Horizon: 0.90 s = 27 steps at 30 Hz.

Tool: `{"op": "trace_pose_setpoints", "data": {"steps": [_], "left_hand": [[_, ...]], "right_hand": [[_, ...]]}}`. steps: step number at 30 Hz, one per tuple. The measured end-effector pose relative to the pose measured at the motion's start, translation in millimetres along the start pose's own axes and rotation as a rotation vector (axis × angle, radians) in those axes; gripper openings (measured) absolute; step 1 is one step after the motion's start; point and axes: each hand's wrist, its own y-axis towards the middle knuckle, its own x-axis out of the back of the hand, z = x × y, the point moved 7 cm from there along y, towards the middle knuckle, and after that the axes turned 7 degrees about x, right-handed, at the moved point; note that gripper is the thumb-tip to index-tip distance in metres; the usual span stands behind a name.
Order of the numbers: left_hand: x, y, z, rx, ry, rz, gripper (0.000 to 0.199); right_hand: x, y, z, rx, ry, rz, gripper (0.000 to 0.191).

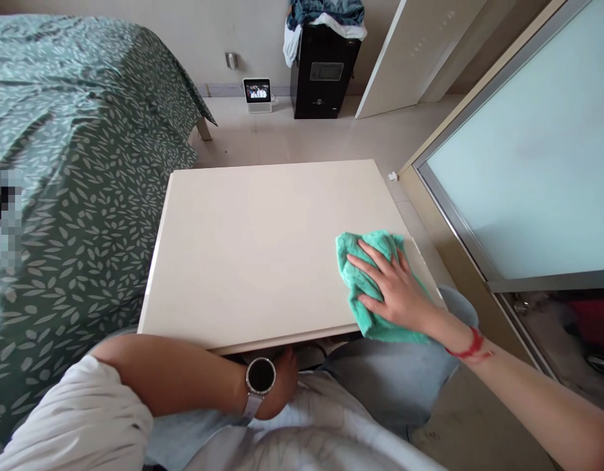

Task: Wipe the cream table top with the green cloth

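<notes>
My right hand (392,284), with a red string round its wrist, lies spread on a green cloth (363,281). Its fingers are apart and press the cloth flat. The crumpled cloth rests on the right part of a white tabletop (262,242), and its lower edge hangs over the near side. My left hand (278,392), below a round-faced watch (260,376), is close to my lap by the table's near edge. Most of its fingers are hidden, so whether it grips anything cannot be made out.
On the left stands a bed with a green leaf-patterned cover (100,163). Beyond the table are a small lit screen (257,91) and a black cabinet (321,75) with clothes on top. A frosted sliding door (537,144) runs along the right.
</notes>
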Motion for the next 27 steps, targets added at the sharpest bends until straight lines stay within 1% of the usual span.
{"op": "trace_pose_setpoints", "data": {"steps": [2, 4, 5, 7, 8, 10, 12, 14, 17, 20, 22, 25, 27], "left_hand": [[-3.1, 1, -1, 0.009, 0.004, 0.008, 0.011], [-4.7, 1, -2, 0.033, 0.001, -0.005, 0.007], [-4.7, 0, -2, 0.044, -0.002, -0.017, 0.005], [-3.2, -1, -2, 0.069, 0.004, -0.050, 0.008], [-2.0, -2, -2, 0.079, 0.011, -0.072, 0.011], [0.1, -3, -3, 0.094, 0.020, -0.121, 0.017], [0.1, -5, -4, 0.104, 0.020, -0.174, 0.018], [-4.1, -6, -9, 0.097, 0.018, -0.207, 0.019], [-17.5, -7, -21, 0.086, 0.037, -0.182, 0.019], [-26.9, -10, -34, 0.075, 0.096, -0.147, 0.019], [-28.7, -12, -41, 0.062, 0.162, -0.124, 0.022], [-29.8, -16, -49, 0.042, 0.257, -0.075, 0.030], [-28.4, -18, -50, 0.069, 0.227, -0.087, 0.035]], "right_hand": [[-3, -34, 12, 0.013, -0.011, -0.050, 0.080], [-4, -54, 15, 0.014, -0.018, -0.085, 0.082], [-5, -58, 14, 0.010, -0.018, -0.084, 0.082], [-5, -53, 4, -0.004, -0.012, -0.048, 0.083], [-3, -44, -5, -0.021, -0.009, -0.027, 0.083], [2, -18, -29, -0.074, -0.007, -0.008, 0.082], [9, 16, -57, -0.132, -0.009, -0.010, 0.081], [14, 54, -84, -0.174, -0.011, -0.018, 0.082], [19, 111, -119, -0.210, 0.012, -0.010, 0.085], [22, 158, -147, -0.258, 0.056, 0.011, 0.091], [24, 182, -163, -0.281, 0.069, 0.003, 0.091], [27, 206, -183, -0.285, 0.076, -0.033, 0.087], [28, 217, -195, -0.285, 0.079, -0.037, 0.088]]}}
